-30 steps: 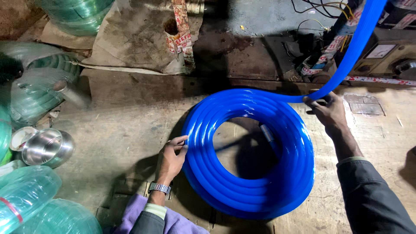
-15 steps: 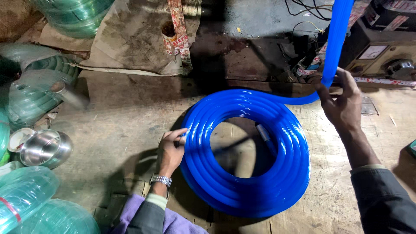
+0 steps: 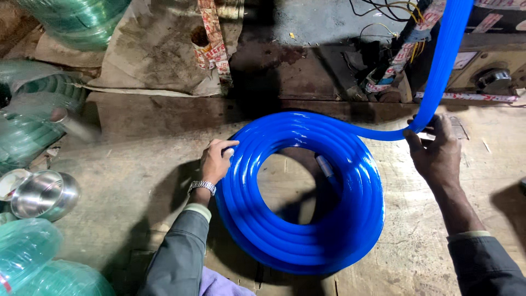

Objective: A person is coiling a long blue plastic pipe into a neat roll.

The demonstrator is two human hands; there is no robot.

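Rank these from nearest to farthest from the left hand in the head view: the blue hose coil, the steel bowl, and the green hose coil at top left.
From the left hand:
1. Blue hose coil, touching it on its right.
2. Steel bowl, far left edge.
3. Green hose coil, top left corner.

Dim overhead light; I see glare on the blue hose coil [image 3: 307, 192], deep shadow behind it, soft blur at frame edges.

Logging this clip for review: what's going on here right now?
A person is handling a blue hose coil lying flat on a worn wooden surface. The left hand rests on the coil's outer edge; the right hand grips the loose hose length that rises out of view. A steel bowl sits at left.
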